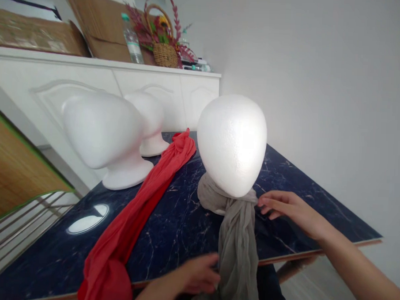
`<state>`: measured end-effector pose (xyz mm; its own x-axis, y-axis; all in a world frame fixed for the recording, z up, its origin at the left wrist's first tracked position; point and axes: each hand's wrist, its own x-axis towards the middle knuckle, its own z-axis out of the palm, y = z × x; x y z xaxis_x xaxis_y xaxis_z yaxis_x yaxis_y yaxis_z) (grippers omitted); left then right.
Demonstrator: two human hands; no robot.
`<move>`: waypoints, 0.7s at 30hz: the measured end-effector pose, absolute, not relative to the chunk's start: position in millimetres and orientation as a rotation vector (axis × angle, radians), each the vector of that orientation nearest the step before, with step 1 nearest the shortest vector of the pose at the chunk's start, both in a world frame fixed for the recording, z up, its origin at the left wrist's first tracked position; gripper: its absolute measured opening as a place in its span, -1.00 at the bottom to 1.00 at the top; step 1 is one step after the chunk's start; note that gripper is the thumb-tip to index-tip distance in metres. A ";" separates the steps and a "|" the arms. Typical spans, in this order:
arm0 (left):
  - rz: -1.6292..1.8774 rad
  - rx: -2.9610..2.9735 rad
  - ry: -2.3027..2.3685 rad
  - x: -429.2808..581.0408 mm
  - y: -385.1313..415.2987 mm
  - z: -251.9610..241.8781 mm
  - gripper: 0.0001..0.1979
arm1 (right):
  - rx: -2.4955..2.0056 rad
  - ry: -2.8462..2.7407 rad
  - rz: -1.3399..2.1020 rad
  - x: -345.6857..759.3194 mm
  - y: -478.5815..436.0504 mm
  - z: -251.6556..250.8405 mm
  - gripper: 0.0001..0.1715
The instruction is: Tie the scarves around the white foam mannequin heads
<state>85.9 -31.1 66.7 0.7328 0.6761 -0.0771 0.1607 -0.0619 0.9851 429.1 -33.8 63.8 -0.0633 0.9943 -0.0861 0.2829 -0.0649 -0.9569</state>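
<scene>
In the head view, the grey scarf point(238, 244) goes around the neck of the nearest white head point(231, 142), which stands upright on the dark table point(179, 231). A long end drops from under the chin, over the table's near edge, toward the person. I'd judge the cloth light, soft and limp, hardly fragile, sure to bunch and crease; best taken by the gathered part at the neck or by the loose end. The head looks like foam, light enough to tip under a hard pull.

The right hand point(286, 207) is beside the neck, its fingers loosely bent and a little apart, the tips right at the cloth's edge; whether they touch I can't tell from here. The left hand point(199, 274), blurred, is next to the hanging end, fingers half curled with a gap between them, gripping nothing that I can see.

Over on the left, a red scarf point(147, 189) lies along the table, beside two more heads point(103, 128).
</scene>
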 end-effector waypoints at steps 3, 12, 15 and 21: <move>0.779 1.642 0.935 95.4 -27.7 54.1 -0.24 | -1.401 -1.416 0.880 423.0 -30.1 62.1 -0.34; 0.856 1.607 0.939 179.2 42.6 85.8 0.02 | -0.996 -1.467 1.031 387.1 4.5 67.3 0.06; 0.867 1.612 0.933 192.2 44.3 98.4 -0.02 | -0.947 -1.469 1.079 393.4 7.1 81.1 0.04; 1.122 1.766 0.755 253.9 82.4 132.3 -0.12 | -1.002 -1.533 0.832 444.7 32.4 131.3 0.12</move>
<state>253.9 82.4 132.3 0.4060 0.8337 0.3742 0.0325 -0.4224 0.9058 444.7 32.4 131.3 -0.0727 0.9155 0.3957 0.1674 0.4023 -0.9001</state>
